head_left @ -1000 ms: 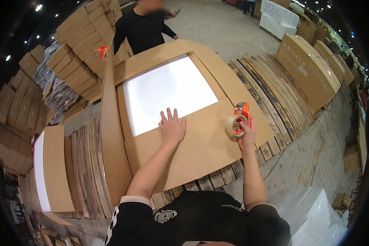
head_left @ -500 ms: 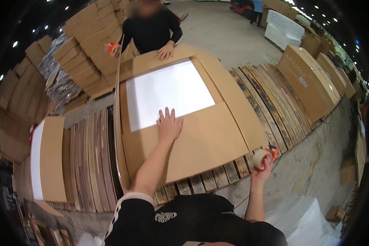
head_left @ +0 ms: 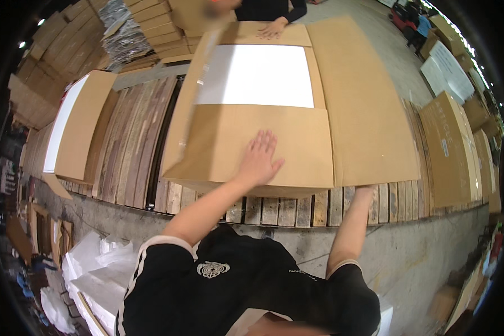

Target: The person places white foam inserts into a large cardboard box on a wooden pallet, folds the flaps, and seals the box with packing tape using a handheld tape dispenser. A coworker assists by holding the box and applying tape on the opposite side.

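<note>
A large cardboard box (head_left: 218, 147) lies on wooden slats in front of me. Its near flap (head_left: 297, 140) is folded down over part of a white panel (head_left: 257, 73) inside. My left hand (head_left: 261, 158) presses flat on that flap, fingers stretched out and holding nothing. The wide right flap (head_left: 369, 112) stands out over the slats. My right forearm (head_left: 350, 229) reaches beneath this flap's near edge, which hides the hand and whatever is in it. Across the box, a co-worker's hand (head_left: 274, 29) rests on the far flap.
Wooden slats (head_left: 131, 134) run left and right under the boxes. An open carton with a white side (head_left: 84, 129) stands at left, a closed carton (head_left: 448, 148) at right. Stacked cartons (head_left: 67, 42) rise behind. White plastic wrap (head_left: 98, 269) lies at lower left.
My right hand, which held an orange tape dispenser, has gone under the right flap. That flap has lifted outward. My left hand still lies on the near flap; the view has shifted.
</note>
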`<state>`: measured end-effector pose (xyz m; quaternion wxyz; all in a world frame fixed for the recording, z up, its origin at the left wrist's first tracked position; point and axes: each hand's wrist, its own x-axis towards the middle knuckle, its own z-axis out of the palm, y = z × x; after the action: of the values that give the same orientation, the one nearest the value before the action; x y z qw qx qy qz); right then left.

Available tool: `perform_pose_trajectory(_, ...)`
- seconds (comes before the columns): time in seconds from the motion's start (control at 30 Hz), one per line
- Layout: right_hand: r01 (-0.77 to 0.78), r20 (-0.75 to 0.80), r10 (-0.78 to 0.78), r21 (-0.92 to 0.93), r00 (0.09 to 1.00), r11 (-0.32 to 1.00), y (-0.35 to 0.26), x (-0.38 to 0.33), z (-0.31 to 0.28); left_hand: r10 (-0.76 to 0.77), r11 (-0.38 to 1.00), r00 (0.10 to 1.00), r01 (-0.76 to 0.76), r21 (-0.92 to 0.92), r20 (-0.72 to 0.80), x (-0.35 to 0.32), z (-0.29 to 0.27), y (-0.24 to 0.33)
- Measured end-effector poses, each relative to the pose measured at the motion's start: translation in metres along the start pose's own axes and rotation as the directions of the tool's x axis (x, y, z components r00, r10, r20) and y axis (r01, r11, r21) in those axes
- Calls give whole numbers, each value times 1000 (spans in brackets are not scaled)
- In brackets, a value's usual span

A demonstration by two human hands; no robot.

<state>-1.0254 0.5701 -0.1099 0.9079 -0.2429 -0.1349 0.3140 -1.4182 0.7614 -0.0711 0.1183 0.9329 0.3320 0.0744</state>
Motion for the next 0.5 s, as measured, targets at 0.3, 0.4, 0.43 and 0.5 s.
perform_pose_trajectory(0.3,-219,235,401,-550,885,806,120,-30,226,136,987,811,-59,-153,569,-111,-84,60)
perform_pose_trajectory(0.4,-235,192,396,-551,898,801,150,-29,221,42,875,954,109,-471,298,-123,-135,13)
perform_pose_trajectory(0.43,-233,104,341,-544,934,806,158,-32,217,-80,849,986,144,-508,147,-125,-146,-6)
perform_pose_trajectory(0.5,-315,86,482,-655,872,687,179,-35,210,-102,845,952,-70,-530,-290,-95,-146,-56)
